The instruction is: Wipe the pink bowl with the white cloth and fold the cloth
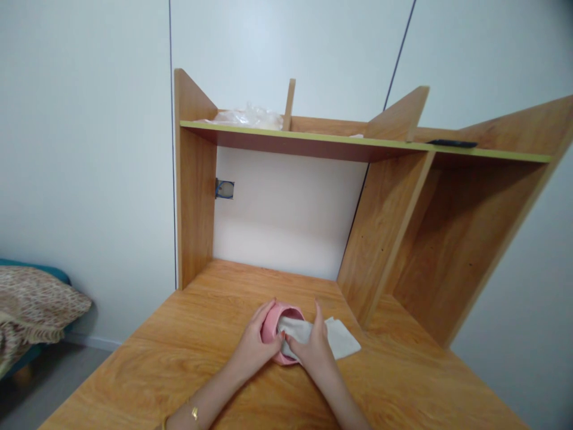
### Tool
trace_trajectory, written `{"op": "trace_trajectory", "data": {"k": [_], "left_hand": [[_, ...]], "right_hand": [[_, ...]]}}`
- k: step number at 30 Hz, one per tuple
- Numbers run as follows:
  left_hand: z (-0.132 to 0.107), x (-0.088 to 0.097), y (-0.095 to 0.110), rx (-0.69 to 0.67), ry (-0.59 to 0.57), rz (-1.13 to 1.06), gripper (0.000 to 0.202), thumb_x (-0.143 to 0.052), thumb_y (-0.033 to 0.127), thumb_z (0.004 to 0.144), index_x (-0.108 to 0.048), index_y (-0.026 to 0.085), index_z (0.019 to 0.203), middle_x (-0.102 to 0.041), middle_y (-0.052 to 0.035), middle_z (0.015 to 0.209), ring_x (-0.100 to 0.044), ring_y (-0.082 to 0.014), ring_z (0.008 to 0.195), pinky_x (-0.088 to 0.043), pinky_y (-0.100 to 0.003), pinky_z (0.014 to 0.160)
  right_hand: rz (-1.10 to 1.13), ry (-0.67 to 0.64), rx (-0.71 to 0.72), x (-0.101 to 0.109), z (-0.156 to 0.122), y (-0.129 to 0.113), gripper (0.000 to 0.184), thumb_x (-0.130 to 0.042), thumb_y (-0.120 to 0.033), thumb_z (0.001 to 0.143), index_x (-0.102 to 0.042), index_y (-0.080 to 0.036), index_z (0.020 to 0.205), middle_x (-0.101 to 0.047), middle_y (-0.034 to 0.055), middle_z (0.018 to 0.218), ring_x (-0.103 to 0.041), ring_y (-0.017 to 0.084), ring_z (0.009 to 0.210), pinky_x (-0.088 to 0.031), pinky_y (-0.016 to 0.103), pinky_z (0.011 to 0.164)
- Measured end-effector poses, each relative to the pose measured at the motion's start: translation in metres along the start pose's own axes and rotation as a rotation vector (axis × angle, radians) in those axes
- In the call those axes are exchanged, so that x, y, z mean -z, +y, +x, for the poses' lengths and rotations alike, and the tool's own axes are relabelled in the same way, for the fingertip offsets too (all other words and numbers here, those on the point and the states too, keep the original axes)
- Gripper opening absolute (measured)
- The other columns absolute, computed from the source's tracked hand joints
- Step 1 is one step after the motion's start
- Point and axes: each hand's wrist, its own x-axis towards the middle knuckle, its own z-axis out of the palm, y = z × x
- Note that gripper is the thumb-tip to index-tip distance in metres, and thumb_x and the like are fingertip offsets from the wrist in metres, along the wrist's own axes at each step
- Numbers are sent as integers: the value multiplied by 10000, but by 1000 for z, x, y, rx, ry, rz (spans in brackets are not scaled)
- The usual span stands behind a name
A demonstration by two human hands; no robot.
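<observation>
By the left hand, the pink container was gripped, tilted, mouth rightward, short of the desk back edge. Grey cloth, partly inside, was held by the right hand; its end was spread rightward.

Plastic bag on shelf, patterned cushion off left

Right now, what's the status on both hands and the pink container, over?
Left hand holding pink container. Right hand on pale cloth, part of it inside the container's opening. No obstruction seen at either hand.
</observation>
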Motion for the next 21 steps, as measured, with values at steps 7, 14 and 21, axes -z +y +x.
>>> {"op": "trace_trajectory", "data": {"k": [7,14,21], "left_hand": [[0,0,3,-9,2,33,590,-600,224,660,-464,147,1229,-466,-110,1276,-408,-238,1188,-275,-394,1039],[-2,1,0,12,-25,19,607,-604,288,674,-447,145,1242,-439,-116,1296,-375,-246,1213,-253,-385,1048],[-4,-4,-5,99,-44,-174,874,-653,449,651,-216,154,1347,-336,-139,1358,-357,-254,1226,-257,-369,1043]], "right_hand": [[104,-264,-212,4,2,6,835,-528,-256,671,-103,-96,1371,-645,79,885,-630,222,808,-458,303,702],[3,-281,-218,10,3,1,700,-440,-196,720,-176,-78,1357,-660,94,853,-635,222,774,-444,287,671],[71,-213,-233,10,2,-3,658,-417,-185,727,-211,-84,1344,-664,85,829,-631,217,771,-445,290,698]]}}
